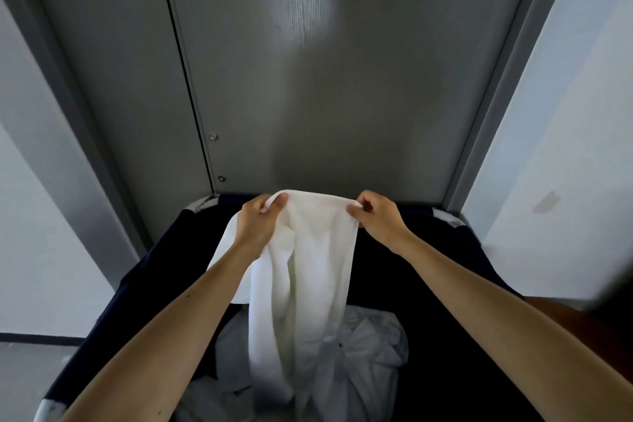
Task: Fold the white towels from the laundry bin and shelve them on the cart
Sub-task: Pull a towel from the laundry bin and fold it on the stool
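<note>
A white towel (pixel 308 271) hangs lengthwise over the dark laundry bin (pixel 144 277). My left hand (pixel 260 219) pinches its top edge on the left, and my right hand (pixel 376 216) pinches the same edge on the right. The towel's lower end trails down onto a heap of crumpled white linen (pixel 370 353) lying inside the bin. The cart is not in view.
A grey door (pixel 342 79) with a vertical seam stands right behind the bin, framed by grey posts. White walls (pixel 565 147) close in on both sides. The bin's metal corner (pixel 48 409) shows at the bottom left, over a grey floor.
</note>
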